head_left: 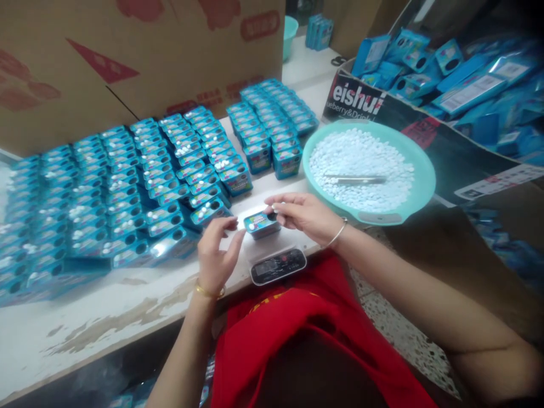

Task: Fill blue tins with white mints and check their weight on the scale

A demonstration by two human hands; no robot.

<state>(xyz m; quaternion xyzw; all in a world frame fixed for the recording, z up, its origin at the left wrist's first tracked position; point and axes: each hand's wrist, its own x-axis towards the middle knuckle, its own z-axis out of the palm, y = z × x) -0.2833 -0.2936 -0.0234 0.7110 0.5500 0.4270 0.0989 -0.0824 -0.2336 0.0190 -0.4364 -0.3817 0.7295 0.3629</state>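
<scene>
A small blue box [260, 225] with a dark round hole sits on the white plate of a digital scale [278, 266]. At its left side is my left hand [217, 252], thumb and fingers apart, holding nothing. Over the box's right end, my right hand [304, 215] pinches a small white tablet [275, 208] between thumb and fingertips. To the right rests a mint-green bowl [425, 181] full of white tablets [365, 153], and a metal strip [355, 179] lies on top of them. The scale's reading is too blurred to make out.
Rows of blue boxes [165, 170] cover the table's left and middle, some with white tablets on top. Behind them stands a large cardboard carton [148, 62]. A black printed carton [446, 147] at the right holds heaped blue boxes [467, 79]. The table's front edge is worn.
</scene>
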